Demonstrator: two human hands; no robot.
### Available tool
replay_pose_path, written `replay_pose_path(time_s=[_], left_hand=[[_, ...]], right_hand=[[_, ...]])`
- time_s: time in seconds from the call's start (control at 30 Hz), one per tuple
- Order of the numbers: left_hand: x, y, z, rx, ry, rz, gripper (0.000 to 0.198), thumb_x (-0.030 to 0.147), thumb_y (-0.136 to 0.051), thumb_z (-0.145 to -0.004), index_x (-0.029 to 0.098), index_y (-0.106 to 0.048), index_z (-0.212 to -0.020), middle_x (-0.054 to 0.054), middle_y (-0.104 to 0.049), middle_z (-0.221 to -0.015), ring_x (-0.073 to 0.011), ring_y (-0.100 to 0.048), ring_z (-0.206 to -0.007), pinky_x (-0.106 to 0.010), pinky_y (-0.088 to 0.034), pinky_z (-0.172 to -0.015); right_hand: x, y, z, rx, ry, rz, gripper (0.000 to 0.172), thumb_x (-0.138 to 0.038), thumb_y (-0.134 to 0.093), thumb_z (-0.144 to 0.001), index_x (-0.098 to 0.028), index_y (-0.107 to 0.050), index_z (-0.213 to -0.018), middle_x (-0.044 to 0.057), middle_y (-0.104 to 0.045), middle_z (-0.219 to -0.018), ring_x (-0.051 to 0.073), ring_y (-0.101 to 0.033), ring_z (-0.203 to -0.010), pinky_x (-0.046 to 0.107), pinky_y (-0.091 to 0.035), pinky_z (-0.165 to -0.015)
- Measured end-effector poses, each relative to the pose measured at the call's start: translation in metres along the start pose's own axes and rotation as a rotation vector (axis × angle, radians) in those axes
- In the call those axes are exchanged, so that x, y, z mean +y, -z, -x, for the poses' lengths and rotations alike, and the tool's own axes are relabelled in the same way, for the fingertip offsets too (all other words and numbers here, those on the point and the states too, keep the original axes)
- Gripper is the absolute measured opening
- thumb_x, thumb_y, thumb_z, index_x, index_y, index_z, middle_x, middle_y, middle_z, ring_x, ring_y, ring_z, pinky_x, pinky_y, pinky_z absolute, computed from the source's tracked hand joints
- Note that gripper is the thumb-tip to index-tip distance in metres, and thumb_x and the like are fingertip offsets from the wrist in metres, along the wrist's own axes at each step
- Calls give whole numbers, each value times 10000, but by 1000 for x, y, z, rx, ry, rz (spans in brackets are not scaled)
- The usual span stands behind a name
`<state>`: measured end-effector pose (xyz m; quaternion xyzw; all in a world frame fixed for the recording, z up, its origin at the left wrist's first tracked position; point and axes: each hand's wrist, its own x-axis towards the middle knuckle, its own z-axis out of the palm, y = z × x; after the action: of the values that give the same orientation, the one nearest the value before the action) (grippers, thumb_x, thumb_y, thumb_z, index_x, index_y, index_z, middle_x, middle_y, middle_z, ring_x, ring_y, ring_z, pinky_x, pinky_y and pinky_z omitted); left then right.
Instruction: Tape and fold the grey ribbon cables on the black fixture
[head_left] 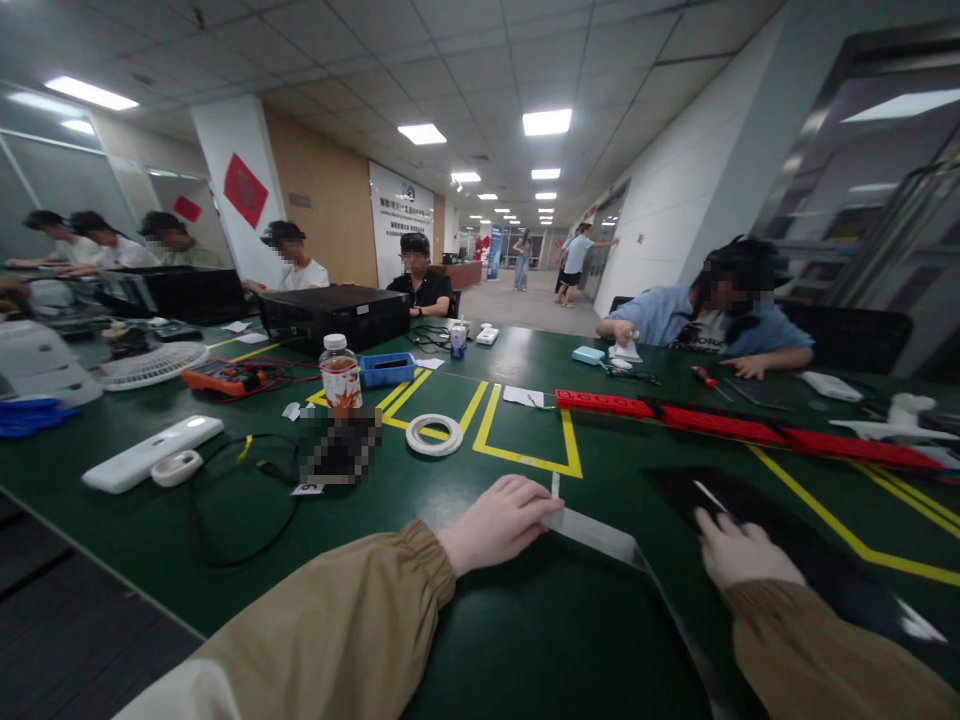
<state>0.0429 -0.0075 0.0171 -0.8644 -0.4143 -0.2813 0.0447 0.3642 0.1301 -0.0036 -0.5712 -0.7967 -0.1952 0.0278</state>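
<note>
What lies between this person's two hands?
In the head view, a pale strip lies between the left hand and right hand, with green tabletop beside it.

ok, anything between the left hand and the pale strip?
Nothing visible: the left hand is right at the left end of the pale strip. The black sheet lies off to the right, by the right hand, out of the way.

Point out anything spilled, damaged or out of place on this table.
No spill or damage is evident. A drink bottle stands near an orange multimeter, which seems slightly out of place, and a black cable sprawls untidily left of the left hand.
</note>
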Motion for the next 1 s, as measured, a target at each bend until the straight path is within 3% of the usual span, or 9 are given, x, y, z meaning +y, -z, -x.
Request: replay_pose_path(time_s=[0.1, 0.2, 0.4, 0.5, 0.6, 0.7, 0.8, 0.93, 1.0], left_hand=[[0, 1, 0, 20, 13, -19, 359, 187, -449, -901, 195, -429, -1260, -70, -546, -1139, -176, -480, -1084, -343, -382, -971], [-3, 1, 1, 51, 51, -43, 342, 201, -427, -916, 205, -430, -1258, -73, -536, -1166, -182, -466, -1116, -363, -376, -986], [-3, 1, 3, 60, 68, -19, 354, 222, -421, -929, 205, -412, -1283, -79, -530, -1181, -187, -462, -1130, -371, -378, -996], [-1, 0, 3, 28, 45, -17, 351, 235, -426, -931, 196, -414, -1279, -78, -537, -1165, -185, -473, -1108, -358, -385, -985], [-1, 0, 3, 16, 51, -23, 347, 264, -440, -928, 183, -424, -1265, -72, -546, -1143, -185, -488, -1068, -342, -396, -962], [-2, -2, 4, 0, 73, -38, 348, 286, -455, -921, 169, -438, -1248, -69, -555, -1114, -188, -503, -1033, -328, -409, -926], [-2, -2, 5, -45, 87, -55, 333, 294, -464, -916, 171, -461, -1225, -65, -560, -1088, -185, -516, -998, -316, -417, -893], [0, -2, 6, -114, 89, -80, 306, 311, -469, -911, 193, -486, -1193, -54, -562, -1061, -177, -518, -968, -305, -427, -843], [1, -1, 7, -129, 83, -90, 302, 320, -470, -911, 196, -489, -1186, -48, -558, -1058, -175, -514, -967, -298, -427, -829]], right_hand=[[-41, -2, 4, 2, 229, -129, 455, -147, -369, -857, -179, -521, -1284, 135, -512, -1291, 283, -546, -1048, 439, -510, -788], [-70, 7, 18, 60, 470, -380, 526, -167, -392, -812, -208, -474, -1330, 90, -436, -1370, 296, -433, -1208, 519, -402, -961], [-78, 24, 43, -168, 559, -838, 400, -374, -486, -837, -278, -596, -1210, 84, -449, -1356, 321, -405, -1241, 527, -320, -1022], [-76, 32, 46, -292, 539, -1073, 402, -431, -535, -808, -221, -650, -1130, 119, -496, -1303, 316, -426, -1228, 497, -300, -1045], [-74, 39, 41, -355, 393, -1307, 485, -543, -526, -790, -137, -687, -1000, 159, -625, -1088, 304, -539, -1099, 457, -368, -1006], [-69, 41, 34, -364, 124, -1430, 610, -633, -439, -794, -116, -653, -1034, 143, -669, -883, 274, -633, -834, 427, -496, -809], [-63, 40, 30, -343, -21, -1462, 681, -660, -335, -819, -104, -634, -1073, 115, -653, -761, 239, -625, -703, 360, -510, -645], [-63, 38, 32, -328, 48, -1385, 676, -677, -400, -788, -108, -647, -1060, 47, -571, -623, 153, -510, -480, 290, -432, -466], [-66, 38, 34, -293, 105, -1354, 591, -630, -506, -756, -128, -658, -1028, 54, -599, -680, 165, -544, -549, 297, -470, -536]])
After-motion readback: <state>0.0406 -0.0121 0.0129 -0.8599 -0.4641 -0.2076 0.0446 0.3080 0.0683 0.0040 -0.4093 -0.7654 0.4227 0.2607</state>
